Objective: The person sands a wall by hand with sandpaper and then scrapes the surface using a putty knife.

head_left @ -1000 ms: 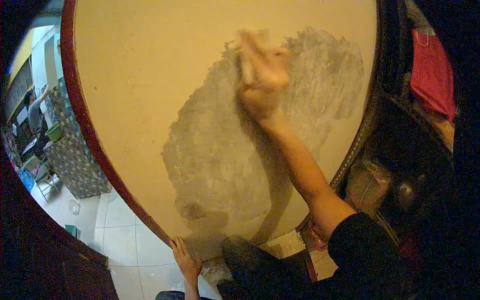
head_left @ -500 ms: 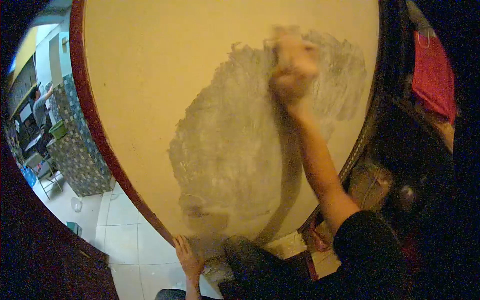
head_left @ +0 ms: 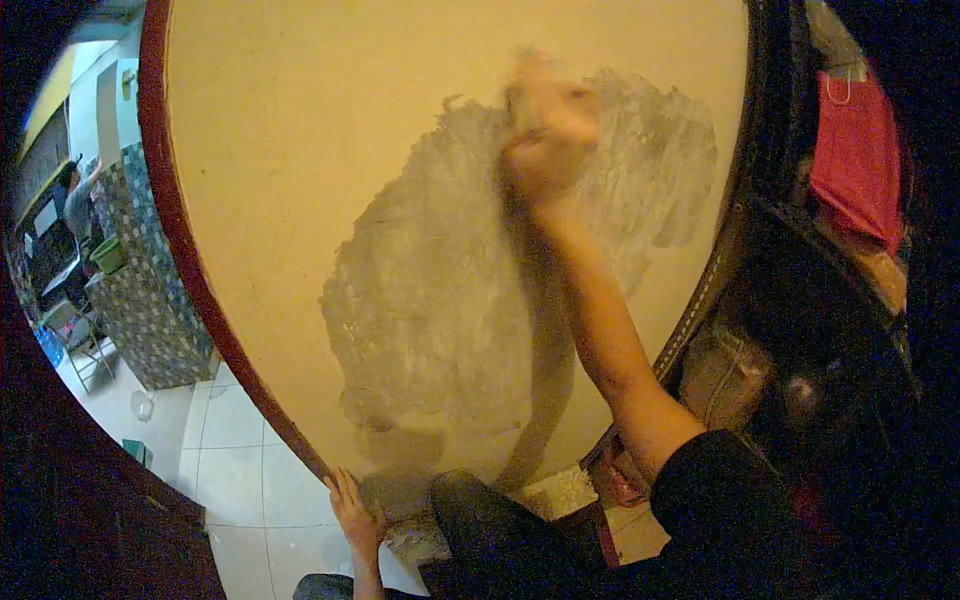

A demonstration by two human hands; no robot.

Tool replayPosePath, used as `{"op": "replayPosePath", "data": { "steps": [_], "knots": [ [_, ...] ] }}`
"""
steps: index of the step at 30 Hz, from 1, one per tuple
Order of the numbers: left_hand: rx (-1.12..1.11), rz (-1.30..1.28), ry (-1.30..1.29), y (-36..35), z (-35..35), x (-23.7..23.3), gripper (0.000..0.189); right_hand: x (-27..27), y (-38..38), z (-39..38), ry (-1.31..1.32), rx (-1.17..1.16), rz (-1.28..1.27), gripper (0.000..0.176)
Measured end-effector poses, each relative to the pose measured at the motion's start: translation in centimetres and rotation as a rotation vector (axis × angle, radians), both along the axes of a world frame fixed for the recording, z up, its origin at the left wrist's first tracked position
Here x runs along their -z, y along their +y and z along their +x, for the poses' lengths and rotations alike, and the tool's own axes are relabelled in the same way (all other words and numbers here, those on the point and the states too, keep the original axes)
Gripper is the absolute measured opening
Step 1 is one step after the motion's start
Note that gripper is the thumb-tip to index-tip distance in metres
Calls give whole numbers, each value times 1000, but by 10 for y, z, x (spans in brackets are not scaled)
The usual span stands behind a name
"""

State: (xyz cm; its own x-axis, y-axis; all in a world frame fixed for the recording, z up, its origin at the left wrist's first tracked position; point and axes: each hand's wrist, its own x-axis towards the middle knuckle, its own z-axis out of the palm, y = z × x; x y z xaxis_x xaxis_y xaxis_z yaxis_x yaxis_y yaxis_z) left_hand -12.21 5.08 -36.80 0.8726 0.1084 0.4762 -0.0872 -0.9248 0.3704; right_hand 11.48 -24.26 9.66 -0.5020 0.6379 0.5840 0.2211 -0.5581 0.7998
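A yellow wall (head_left: 260, 200) fills the middle of the head view, with a large rough grey patch (head_left: 430, 270) on it. My right hand (head_left: 553, 140) is up at the top part of this patch, its fingers closed. Motion blurs the hand, and whatever it grips against the wall is not clear. Down at the wall's lower left corner, my left hand (head_left: 355, 515) rests with fingers stretched out. Its fingertips touch the dark red trim (head_left: 265, 400) along the wall's edge.
My bent knee (head_left: 460, 495) is close to the wall's foot. On the right are a red cloth (head_left: 855, 160) and dark, cluttered items. Beyond the trim lies a white tiled floor (head_left: 230, 480); a person (head_left: 78, 205) stands by a mosaic-tiled partition (head_left: 150, 320) farther off.
My right hand has shifted slightly left across the top of the grey patch. My left hand keeps its place on the trim. The whole view has moved a little.
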Motion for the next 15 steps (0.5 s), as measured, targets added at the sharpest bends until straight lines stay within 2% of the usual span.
{"op": "replayPosePath", "data": {
  "steps": [2,5,9,13,15],
  "knots": [
    [20,11,-27,2,2,10,86,46,46,-22,-13,26,-2,36],
    [32,-6,-17,-5,0,5,85,56,46,-31,-1,47,-1,36],
    [30,-66,-44,2,-4,-12,84,48,64,-44,31,52,-33,33],
    [8,-41,-49,8,2,-2,86,33,56,-60,56,103,-57,31],
    [26,-118,-51,3,1,-3,88,31,49,-68,80,127,-59,30]
  ]
}}
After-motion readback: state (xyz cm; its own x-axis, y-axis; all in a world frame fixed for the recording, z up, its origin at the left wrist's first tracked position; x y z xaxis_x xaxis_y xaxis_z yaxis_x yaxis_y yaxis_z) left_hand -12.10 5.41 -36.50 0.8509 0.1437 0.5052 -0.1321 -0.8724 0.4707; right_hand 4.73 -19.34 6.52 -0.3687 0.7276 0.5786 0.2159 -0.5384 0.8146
